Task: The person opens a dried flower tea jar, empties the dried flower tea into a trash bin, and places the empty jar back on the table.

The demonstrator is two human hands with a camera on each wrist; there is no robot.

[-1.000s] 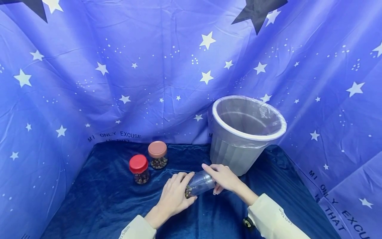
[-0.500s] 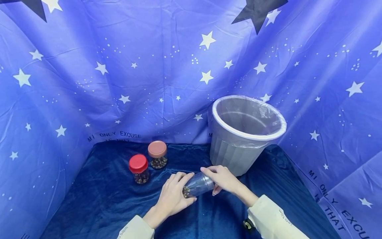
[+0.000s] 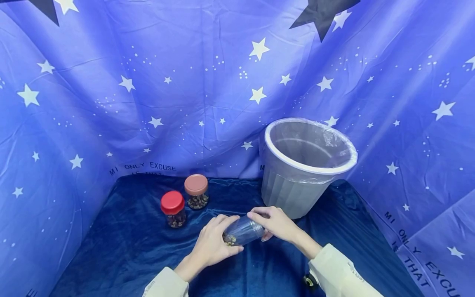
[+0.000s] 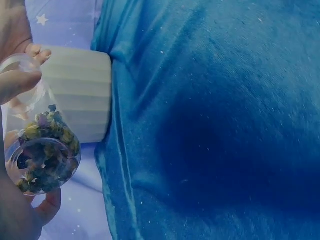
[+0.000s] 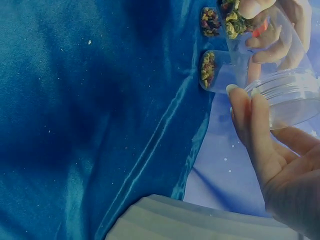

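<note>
A clear plastic jar [image 3: 241, 232] lies tilted between my two hands, above the cloth. My left hand [image 3: 212, 243] grips its base end, fingers over the top and thumb below. Dried yellowish and purple flower buds [image 4: 47, 130] are gathered at that base end. My right hand [image 3: 280, 225] holds the threaded mouth end, its fingertips on the clear rim [image 5: 292, 95] in the right wrist view. I cannot tell whether a clear lid sits on that end. To the left stand a jar with a red lid [image 3: 172, 203] and one with a pink lid [image 3: 196, 185], both partly filled.
Behind my right hand stands a grey bin [image 3: 291, 192] lined with a clear bag. Dark blue velvet cloth [image 3: 122, 247] covers the table. A purple star-patterned curtain [image 3: 208, 103] hangs around the back and sides. A small dark round object [image 3: 309, 281] shows by the right sleeve.
Both hands have shifted slightly left together with the jar. My right thumb sits a little farther along the jar's neck. The two lidded jars and the bin have not moved.
</note>
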